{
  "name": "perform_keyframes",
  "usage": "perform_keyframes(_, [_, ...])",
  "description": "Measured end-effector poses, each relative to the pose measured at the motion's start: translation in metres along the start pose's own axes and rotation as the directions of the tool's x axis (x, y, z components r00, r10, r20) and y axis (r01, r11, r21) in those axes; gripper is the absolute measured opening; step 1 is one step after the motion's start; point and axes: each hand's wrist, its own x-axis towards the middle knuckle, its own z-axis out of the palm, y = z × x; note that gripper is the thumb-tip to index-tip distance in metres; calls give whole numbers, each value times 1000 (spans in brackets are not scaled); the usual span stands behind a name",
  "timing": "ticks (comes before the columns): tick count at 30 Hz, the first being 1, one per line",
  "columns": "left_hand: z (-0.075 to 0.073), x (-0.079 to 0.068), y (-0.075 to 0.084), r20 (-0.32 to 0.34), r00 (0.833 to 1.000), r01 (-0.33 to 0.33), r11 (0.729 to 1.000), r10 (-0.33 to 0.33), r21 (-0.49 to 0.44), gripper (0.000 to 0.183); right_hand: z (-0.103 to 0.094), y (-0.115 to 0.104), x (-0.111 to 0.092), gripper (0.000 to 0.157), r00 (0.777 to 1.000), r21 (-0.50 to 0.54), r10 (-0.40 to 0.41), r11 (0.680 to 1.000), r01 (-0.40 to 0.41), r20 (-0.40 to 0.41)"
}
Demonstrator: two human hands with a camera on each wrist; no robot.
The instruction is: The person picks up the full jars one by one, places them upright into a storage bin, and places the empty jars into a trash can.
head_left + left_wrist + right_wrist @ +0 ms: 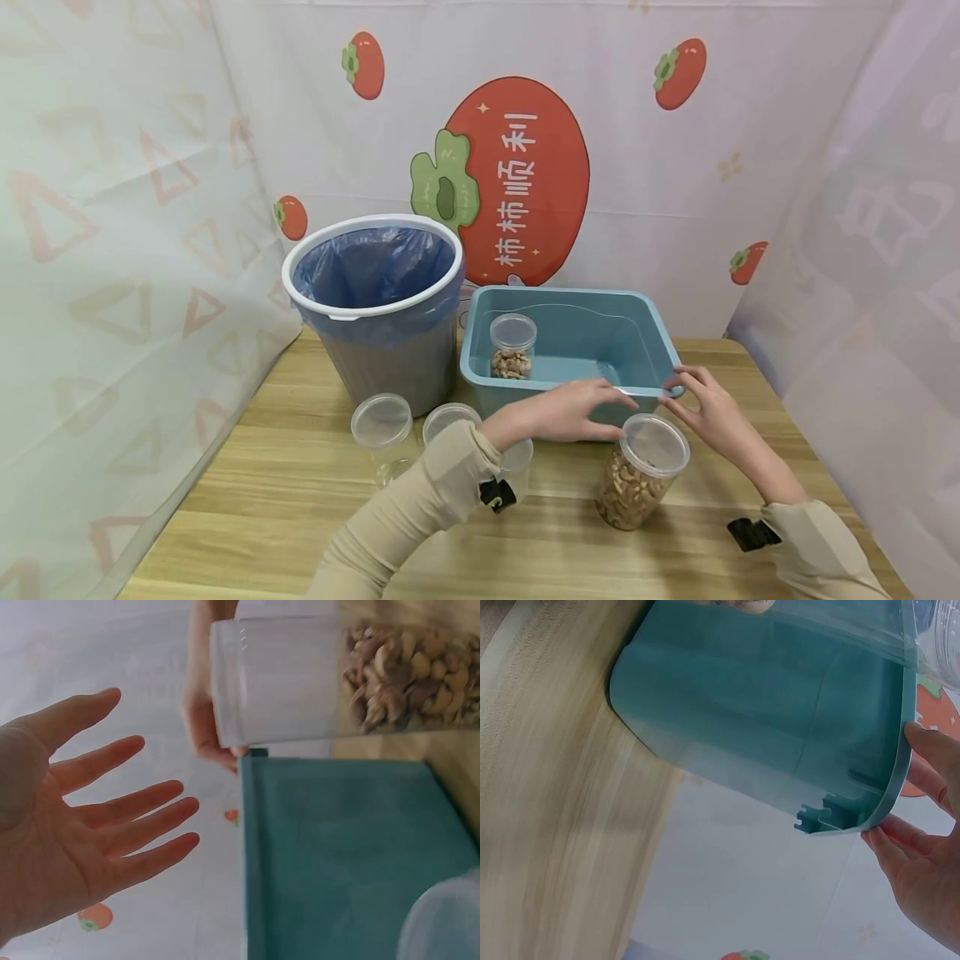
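My left hand (577,410) hovers with spread fingers over the near rim of a blue plastic tub (555,387), beside the lid of a tall clear jar of mixed nuts (636,487). The left wrist view shows that hand (97,817) apart from the jar (409,675), nothing in it. At the tub's near right corner, my right hand (708,412) pinches the rim between thumb and fingers. The right wrist view shows these fingertips (881,838) against the corner. A smaller lidded jar with nuts (513,350) stands inside the tub on the left.
A grey bin (393,367) with a blue liner stands left of the tub. Several clear lidded jars, among them one (382,425) at the left, stand before it, partly behind my left sleeve (420,492). Printed curtains (637,208) enclose the wooden table (262,500).
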Motion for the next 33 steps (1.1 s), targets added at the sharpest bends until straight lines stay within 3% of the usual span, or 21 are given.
perform_keyframes(9, [36,4,0,-94,996,-17,998,12,-59,47,1,1,-1,18,1000,-7,-7,1000,7,-2])
perform_keyframes(16, [68,9,3,-139,989,22,990,-42,-138,65,1,1,-2,18,1000,-2,-12,1000,12,-12])
perform_keyframes(19, [81,12,2,-230,972,11,989,-45,-146,66,1,1,-1,19,1000,0,-15,1000,15,-18])
perform_keyframes(24, [101,19,0,-378,925,-39,986,-26,-164,68,3,1,-1,19,1000,9,-9,1000,9,-22])
perform_keyframes(29, [115,26,-3,-449,892,-49,979,-46,-198,71,3,1,-3,18,1000,23,0,1000,0,-20])
perform_keyframes(33, [117,28,-4,-488,872,-53,981,-45,-186,70,3,2,-3,19,1000,29,3,1000,-2,-27])
